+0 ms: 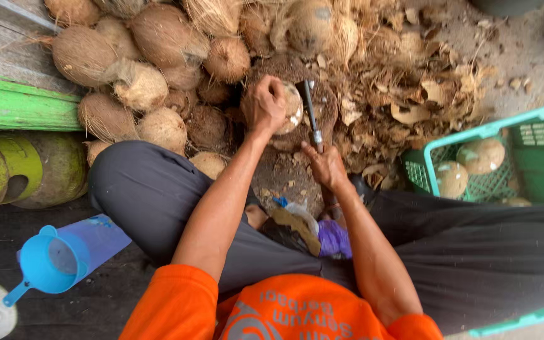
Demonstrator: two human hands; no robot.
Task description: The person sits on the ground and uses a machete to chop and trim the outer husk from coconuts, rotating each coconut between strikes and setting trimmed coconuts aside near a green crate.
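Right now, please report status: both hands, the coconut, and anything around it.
Left hand grips coconut on block. Right hand holds metal blade against it. Husk scraps on right, unpeeled coconuts piled on left; green crate holds peeled ones.

Coconut pile point(158, 63) ahead-left; crate point(505, 157) right, coconuts inside; scoop point(48, 261) near left.

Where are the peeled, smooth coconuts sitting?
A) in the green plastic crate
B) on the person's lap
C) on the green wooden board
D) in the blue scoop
A: two pale, smooth coconuts lie inside the green plastic crate on the right side of the view, while the left hand holds another coconut on the block and the right hand grips a metal tool.
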